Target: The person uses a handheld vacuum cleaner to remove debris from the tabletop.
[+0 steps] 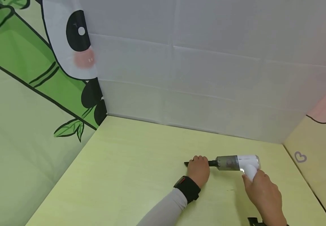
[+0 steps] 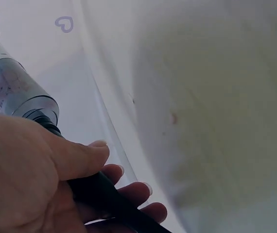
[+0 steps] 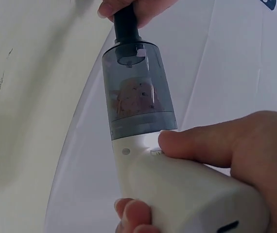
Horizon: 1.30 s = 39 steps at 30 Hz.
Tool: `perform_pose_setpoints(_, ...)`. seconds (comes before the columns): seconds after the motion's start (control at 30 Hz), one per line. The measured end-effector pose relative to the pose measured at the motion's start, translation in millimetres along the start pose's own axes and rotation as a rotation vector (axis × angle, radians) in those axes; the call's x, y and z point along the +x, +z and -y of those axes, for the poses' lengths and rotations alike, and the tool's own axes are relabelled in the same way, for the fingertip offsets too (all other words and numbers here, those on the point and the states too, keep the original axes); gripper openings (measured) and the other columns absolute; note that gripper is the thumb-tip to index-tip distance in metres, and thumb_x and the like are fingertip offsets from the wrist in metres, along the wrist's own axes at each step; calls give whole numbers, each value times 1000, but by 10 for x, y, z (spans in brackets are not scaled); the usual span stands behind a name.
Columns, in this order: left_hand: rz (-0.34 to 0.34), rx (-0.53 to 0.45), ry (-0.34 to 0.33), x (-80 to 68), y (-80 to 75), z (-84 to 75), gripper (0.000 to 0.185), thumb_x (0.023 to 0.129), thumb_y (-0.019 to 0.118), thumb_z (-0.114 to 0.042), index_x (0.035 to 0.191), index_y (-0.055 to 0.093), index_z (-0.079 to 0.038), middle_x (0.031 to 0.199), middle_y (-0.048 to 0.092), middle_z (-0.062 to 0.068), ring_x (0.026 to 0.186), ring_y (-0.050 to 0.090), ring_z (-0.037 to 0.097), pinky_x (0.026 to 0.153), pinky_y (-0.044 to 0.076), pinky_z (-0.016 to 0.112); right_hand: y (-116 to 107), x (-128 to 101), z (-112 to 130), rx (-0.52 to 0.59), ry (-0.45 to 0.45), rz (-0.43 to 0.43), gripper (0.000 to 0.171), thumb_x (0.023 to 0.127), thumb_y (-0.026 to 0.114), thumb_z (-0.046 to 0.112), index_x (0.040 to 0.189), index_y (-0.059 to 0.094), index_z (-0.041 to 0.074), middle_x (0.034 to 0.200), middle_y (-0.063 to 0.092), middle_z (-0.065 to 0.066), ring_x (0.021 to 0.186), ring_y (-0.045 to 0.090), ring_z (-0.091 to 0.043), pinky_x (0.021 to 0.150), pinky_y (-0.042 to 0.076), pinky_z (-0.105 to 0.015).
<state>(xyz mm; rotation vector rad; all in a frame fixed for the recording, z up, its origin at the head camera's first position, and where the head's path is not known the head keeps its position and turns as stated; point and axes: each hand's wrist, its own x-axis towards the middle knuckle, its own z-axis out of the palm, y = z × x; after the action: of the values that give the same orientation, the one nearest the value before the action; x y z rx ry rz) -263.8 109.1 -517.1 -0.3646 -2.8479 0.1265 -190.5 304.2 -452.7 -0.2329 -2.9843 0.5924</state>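
A handheld vacuum cleaner (image 1: 247,161) with a white body lies level across both hands above the pale yellow table. Its smoky clear dust cup (image 3: 137,90) holds something brownish with dark specks. My left hand (image 1: 198,169) wraps around the black nozzle (image 2: 97,189), whose tip sticks out past the fingers on the left. With my right hand (image 1: 264,191) I grip the white handle, and in the right wrist view the thumb (image 3: 192,143) presses on the body beside a small button (image 3: 156,152).
The yellow tabletop (image 1: 129,163) has a few small dark marks (image 1: 230,190) near the right hand. A grey-white wall sheet (image 1: 179,78) stands behind it, a green printed panel (image 1: 15,125) on the left and a yellow panel (image 1: 318,163) with a heart on the right.
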Motion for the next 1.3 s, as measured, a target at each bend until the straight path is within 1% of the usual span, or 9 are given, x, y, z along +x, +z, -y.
perform_pose_setpoints(0.2,-12,42,19,-129,29,129,24,100,65,-38,107,67,-15,89,61,1,84,60,14,70,54,26,75,-10,38,0,-27,0,54,98,60,34,107,49,-19,81,60,-24,63,57,-34,48,45,-44)
perform_pose_setpoints(0.37,-31,75,53,-154,53,220,22,100,65,-35,109,68,-14,89,61,0,84,59,13,65,53,24,165,38,29,22,-11,-8,57,95,65,38,105,48,-16,76,58,-19,62,56,-30,48,43,-42)
perform_pose_setpoints(0.47,-34,77,57,-136,82,265,22,100,66,-33,112,68,-15,94,63,0,89,60,13,69,53,24,243,70,4,35,-5,-1,58,95,65,39,104,48,-15,75,57,-20,62,57,-30,48,44,-42)
perform_pose_setpoints(0.6,-46,74,58,-95,102,339,22,98,68,-32,114,68,-16,99,64,-1,96,60,14,77,54,25,342,94,-15,64,-1,17,60,97,63,40,109,48,-17,77,59,-21,62,57,-30,47,43,-41)
perform_pose_setpoints(0.7,-92,84,69,-70,89,399,26,98,68,-39,113,68,-17,99,64,-2,98,60,14,81,53,25,392,104,-15,80,-12,13,61,98,61,39,113,48,-19,79,59,-22,62,57,-29,48,43,-40)
perform_pose_setpoints(0.83,-164,92,98,-53,35,464,31,98,65,-46,111,68,-18,99,64,-2,99,60,15,85,52,26,426,114,-13,81,-30,5,57,99,58,34,112,46,-20,80,59,-23,64,57,-29,50,44,-41)
perform_pose_setpoints(0.9,-189,89,109,-35,14,481,31,97,66,-47,109,69,-18,98,63,-2,98,59,15,86,52,26,432,117,-14,79,-31,5,56,100,57,33,112,45,-20,81,59,-25,64,57,-30,51,44,-41)
perform_pose_setpoints(1.0,-196,96,120,-10,1,495,31,98,64,-47,109,68,-19,97,63,-3,97,58,15,87,51,27,432,116,-13,86,-25,1,57,100,57,33,114,45,-21,82,59,-26,65,57,-30,50,44,-41)
perform_pose_setpoints(1.3,-213,88,180,-96,3,555,32,99,63,-47,110,68,-17,98,62,-2,97,57,16,88,51,29,448,-89,40,116,7,-21,59,100,58,38,110,47,-19,80,58,-24,65,56,-30,50,43,-39)
